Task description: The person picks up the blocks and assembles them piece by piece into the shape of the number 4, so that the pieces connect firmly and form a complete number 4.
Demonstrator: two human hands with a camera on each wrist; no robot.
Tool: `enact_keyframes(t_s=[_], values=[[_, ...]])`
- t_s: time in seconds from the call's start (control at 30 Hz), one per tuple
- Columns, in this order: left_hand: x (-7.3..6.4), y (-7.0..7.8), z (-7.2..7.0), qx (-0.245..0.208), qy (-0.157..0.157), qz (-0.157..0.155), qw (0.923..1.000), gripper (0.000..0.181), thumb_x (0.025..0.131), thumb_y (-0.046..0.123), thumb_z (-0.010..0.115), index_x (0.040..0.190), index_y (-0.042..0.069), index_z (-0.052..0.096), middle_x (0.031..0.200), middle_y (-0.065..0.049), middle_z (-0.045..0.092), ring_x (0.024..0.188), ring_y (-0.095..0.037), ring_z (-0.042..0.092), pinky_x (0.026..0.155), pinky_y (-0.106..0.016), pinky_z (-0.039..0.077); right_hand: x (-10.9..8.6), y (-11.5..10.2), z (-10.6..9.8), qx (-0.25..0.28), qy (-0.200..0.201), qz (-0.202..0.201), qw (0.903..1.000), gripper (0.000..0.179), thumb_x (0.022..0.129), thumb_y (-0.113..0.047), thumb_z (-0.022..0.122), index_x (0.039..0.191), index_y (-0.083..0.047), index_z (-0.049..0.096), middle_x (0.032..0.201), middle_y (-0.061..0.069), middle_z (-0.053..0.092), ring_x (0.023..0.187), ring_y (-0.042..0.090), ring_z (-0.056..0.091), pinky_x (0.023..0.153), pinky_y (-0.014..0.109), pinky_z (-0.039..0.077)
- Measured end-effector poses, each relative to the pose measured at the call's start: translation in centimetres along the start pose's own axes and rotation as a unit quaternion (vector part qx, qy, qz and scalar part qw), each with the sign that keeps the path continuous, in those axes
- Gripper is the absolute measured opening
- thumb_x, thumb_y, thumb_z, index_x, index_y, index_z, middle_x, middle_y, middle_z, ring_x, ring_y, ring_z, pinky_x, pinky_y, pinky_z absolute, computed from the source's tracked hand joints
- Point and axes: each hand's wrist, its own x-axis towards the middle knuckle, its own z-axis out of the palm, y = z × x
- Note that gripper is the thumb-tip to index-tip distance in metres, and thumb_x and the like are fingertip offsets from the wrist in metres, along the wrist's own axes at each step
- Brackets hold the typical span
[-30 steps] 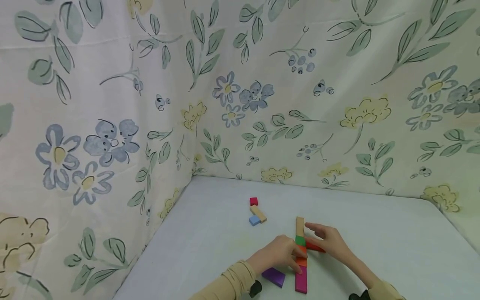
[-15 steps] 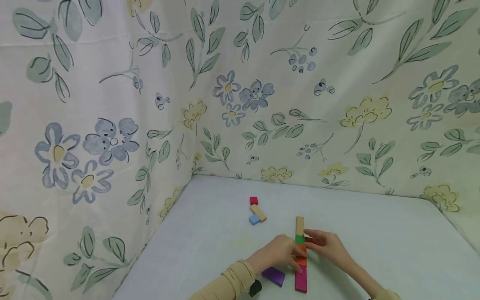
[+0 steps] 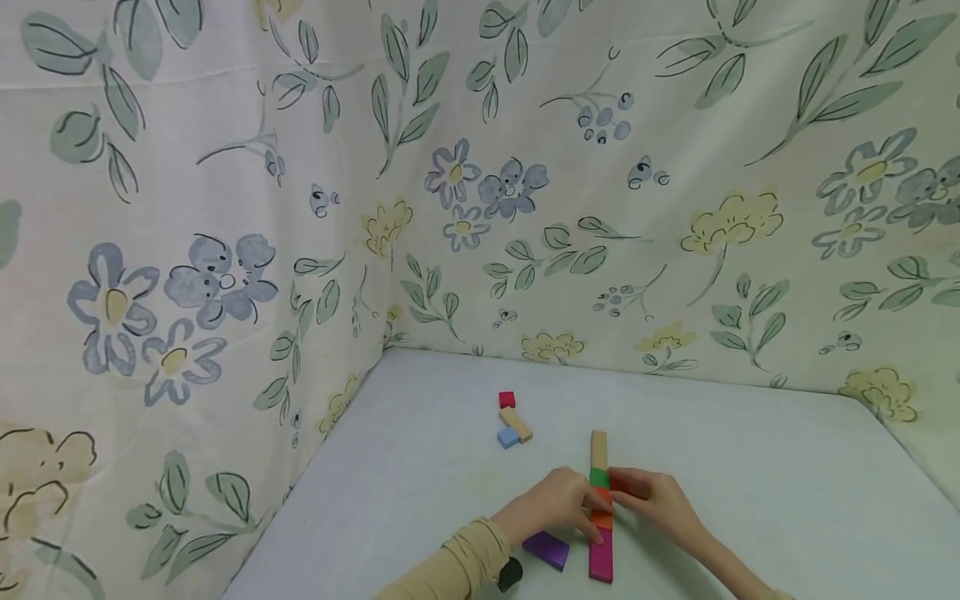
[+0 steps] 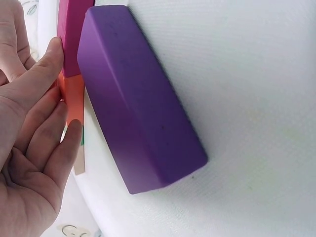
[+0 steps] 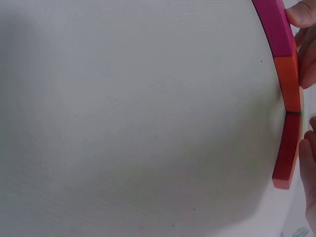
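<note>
In the head view my left hand (image 3: pixel 564 502) reaches over a straight row of wooden blocks. Its thumb touches the magenta block (image 3: pixel 601 560) and its fingertips rest at the orange block (image 3: pixel 602 520). Farther along the row come a green block (image 3: pixel 599 477) and a plain wood block (image 3: pixel 598 451). My right hand (image 3: pixel 660 502) pinches a red block (image 5: pixel 287 153) against the row's right side, mostly hidden by fingers in the head view. The right wrist view shows that block in line with the orange one. A purple block (image 4: pixel 136 108) with a slanted face lies left of the row.
Farther back on the white table (image 3: pixel 420 417) lie a small red block (image 3: pixel 507 400), a plain wood block (image 3: pixel 516 423) and a light blue block (image 3: pixel 508 437). Floral cloth (image 3: pixel 525 275) hangs behind and at the left.
My right hand has closed around the red block, which lay slanted to the right of the row, and brought it in alongside the row. The left hand has stayed in place.
</note>
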Motion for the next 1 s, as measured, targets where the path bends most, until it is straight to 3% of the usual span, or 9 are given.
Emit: enact_keyframes(t_s=[0.3,0.77,1.0], values=[[-0.1,0.0,0.0,-0.008,0.0,0.004,1.0,0.039,0.072,0.033,0.081,0.11,0.027,0.073,0.091,0.017,0.073,0.062,0.006,0.038,0.057,-0.01,0.033,-0.4,-0.2,0.4,-0.012,-0.008,0.008,0.9999,0.041,0.085,-0.021,0.07,0.117,0.003,0.064,0.113,0.02,0.068,0.097,0.031,0.068,0.076,0.026,0.056],[0.2,0.0,0.1,0.009,-0.009,0.015,0.9998,0.039,0.074,0.035,0.08,0.111,0.028,0.072,0.077,0.02,0.069,0.059,0.003,0.035,0.055,-0.011,0.03,-0.6,-0.5,1.1,-0.04,0.031,0.013,0.9986,0.035,0.083,-0.013,0.071,0.114,0.001,0.067,0.11,0.017,0.07,0.093,0.027,0.07,0.073,0.024,0.056],[0.2,0.1,-0.1,0.027,-0.01,0.023,0.9993,0.04,0.074,0.036,0.079,0.112,0.027,0.071,0.089,0.018,0.072,0.062,0.006,0.039,0.059,-0.008,0.033,-0.7,-0.3,1.4,-0.05,0.054,-0.007,0.9972,0.033,0.081,-0.011,0.072,0.112,-0.001,0.069,0.108,0.016,0.071,0.09,0.026,0.07,0.071,0.021,0.055]])
